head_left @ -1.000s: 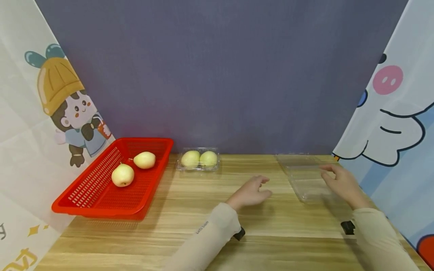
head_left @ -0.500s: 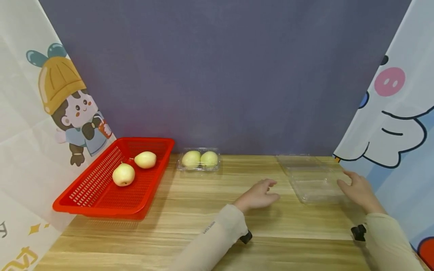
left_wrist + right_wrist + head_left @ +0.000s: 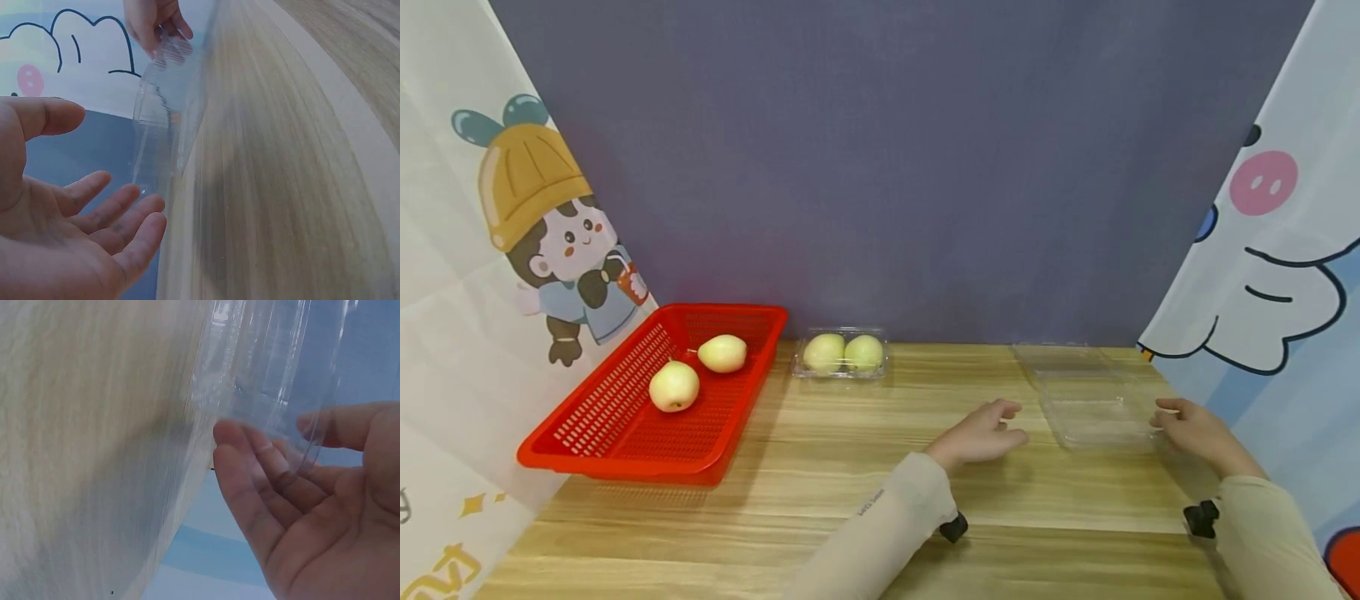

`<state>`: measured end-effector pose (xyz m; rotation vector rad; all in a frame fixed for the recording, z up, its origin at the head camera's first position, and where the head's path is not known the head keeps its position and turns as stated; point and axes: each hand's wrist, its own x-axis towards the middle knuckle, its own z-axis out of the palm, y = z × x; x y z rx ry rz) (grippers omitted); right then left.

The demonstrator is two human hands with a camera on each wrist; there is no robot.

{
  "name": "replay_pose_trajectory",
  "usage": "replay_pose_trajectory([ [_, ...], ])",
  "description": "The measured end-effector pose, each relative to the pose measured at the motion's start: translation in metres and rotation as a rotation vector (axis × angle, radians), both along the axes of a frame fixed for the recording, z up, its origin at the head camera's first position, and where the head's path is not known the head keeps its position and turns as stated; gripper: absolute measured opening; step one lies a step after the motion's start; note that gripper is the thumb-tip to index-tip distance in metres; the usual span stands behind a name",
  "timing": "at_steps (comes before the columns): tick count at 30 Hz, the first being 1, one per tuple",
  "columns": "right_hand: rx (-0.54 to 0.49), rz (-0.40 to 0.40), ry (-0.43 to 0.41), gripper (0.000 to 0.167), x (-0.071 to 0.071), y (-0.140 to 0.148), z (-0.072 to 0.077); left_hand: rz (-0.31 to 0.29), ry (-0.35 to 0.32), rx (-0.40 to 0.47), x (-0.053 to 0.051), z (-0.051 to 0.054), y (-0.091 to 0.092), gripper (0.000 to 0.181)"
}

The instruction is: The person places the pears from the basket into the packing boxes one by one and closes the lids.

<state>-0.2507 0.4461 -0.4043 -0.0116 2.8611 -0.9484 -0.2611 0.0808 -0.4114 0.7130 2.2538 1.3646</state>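
A clear plastic clamshell box [image 3: 1093,417] lies with its lid folded back at the right of the wooden table. My right hand [image 3: 1202,437] grips its right side; in the right wrist view the thumb and curled fingers [image 3: 250,506] stand on either side of the plastic wall, some fingers showing through it. To the left of the box, my left hand [image 3: 981,433] hovers over the table with relaxed, spread fingers and holds nothing. In the left wrist view its palm [image 3: 62,231] faces the box, a gap apart.
A red plastic basket [image 3: 722,454] at the left holds two pale yellow pears [image 3: 673,387]. At the back stands a closed clear box [image 3: 801,371] with two pears inside. Behind the table hangs a grey-blue cloth [image 3: 887,167]; printed cloths flank both sides.
My right hand has moved right, from over the clear box to its right side, where its fingers have closed on the edge. My left hand has drifted slightly right, staying open.
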Motion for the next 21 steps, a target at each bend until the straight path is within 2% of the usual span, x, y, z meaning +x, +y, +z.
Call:
replay_pose_trajectory([
  [6, -0.026, -0.007, 0.017, 0.053, 0.000, 0.002, -0.003, 0.022, -0.044, 0.023, 0.000, -0.003, 0.001, 0.061],
  [13, -0.083, -0.050, -0.005, 0.058, 0.003, 0.001, -0.004, 0.067, -0.145, 0.054, 0.000, -0.004, 0.006, 0.060],
  [21, -0.086, -0.056, 0.019, 0.059, 0.008, -0.007, -0.004, 0.105, -0.169, 0.074, -0.004, -0.008, 0.014, 0.059],
])
